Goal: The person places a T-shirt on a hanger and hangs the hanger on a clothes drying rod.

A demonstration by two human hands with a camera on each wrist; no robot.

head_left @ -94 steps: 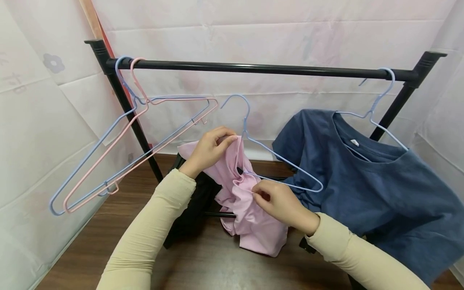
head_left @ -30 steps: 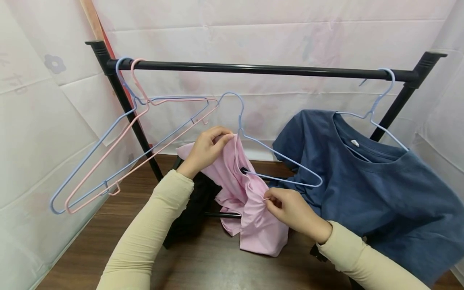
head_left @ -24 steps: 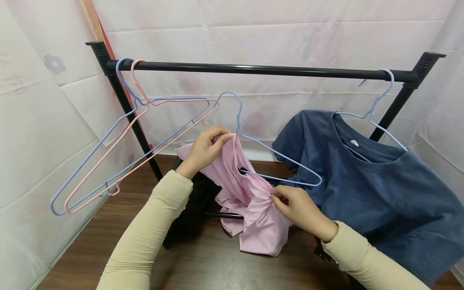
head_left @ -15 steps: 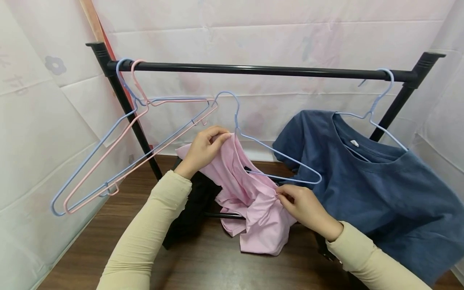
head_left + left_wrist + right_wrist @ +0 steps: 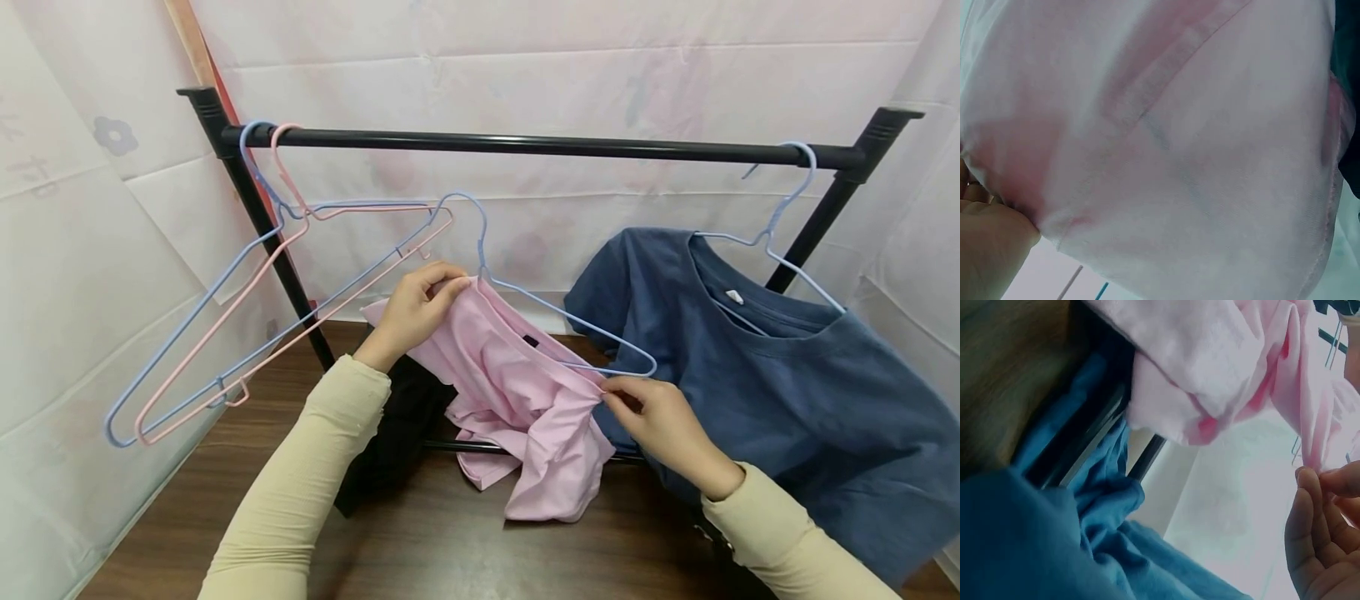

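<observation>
A pink T-shirt (image 5: 510, 358) hangs partly over a blue hanger (image 5: 570, 308), with a small black label inside its opening. The hanger's left arm is hidden under the cloth; its right end sticks out of the opening. My left hand (image 5: 420, 308) pinches the edge at the hanger's neck; whether it also grips the wire I cannot tell. Between thumb and fingers, my right hand (image 5: 663, 417) pinches the edge lower right, just below the hanger's right end. In the right wrist view, gathered pink cloth runs into my right fingertips (image 5: 1310, 478).
A black rack's bar (image 5: 525, 146) crosses behind. At its left hang a blue hanger (image 5: 187, 321) and a pink hanger (image 5: 202, 342). On the right hangs a blue T-shirt (image 5: 772, 375). Black cloth (image 5: 405, 433) lies beneath, over the brown wooden surface (image 5: 420, 542).
My right hand has moved right, drawing the pink T-shirt's edge out toward the hanger's right end. The opening is now stretched into a line. My left hand and the hook have shifted slightly left.
</observation>
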